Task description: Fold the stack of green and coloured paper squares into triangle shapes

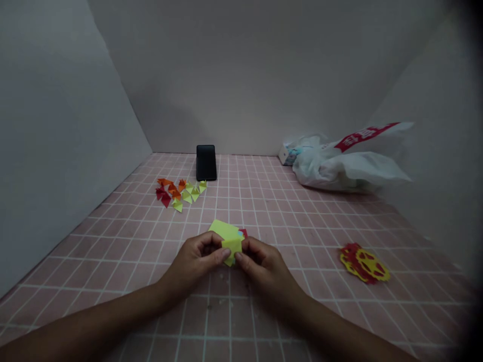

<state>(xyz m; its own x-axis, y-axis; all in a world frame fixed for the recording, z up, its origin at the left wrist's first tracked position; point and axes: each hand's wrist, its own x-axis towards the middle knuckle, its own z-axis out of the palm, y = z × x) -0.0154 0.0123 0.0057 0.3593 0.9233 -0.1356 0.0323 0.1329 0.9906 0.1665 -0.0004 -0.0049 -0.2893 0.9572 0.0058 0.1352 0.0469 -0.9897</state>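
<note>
Between my two hands is a small folded piece of yellow paper [233, 246]. My left hand [202, 251] pinches its left side between thumb and fingers. On the other side my right hand [262, 256] is closed on the paper's right edge, thumb in front. Just behind the held piece lie flat yellow sheets [222, 229], partly covered by my left fingers. A bit of red paper [244, 233] shows beside them, mostly hidden by my right hand.
At the back left, several small folded paper pieces in red, orange [174, 191] and yellow [186, 196] lie near a black phone [206, 163]. A white plastic bag [339, 168] sits back right by a small box [287, 153]. Red and yellow cutouts [364, 264] lie at right.
</note>
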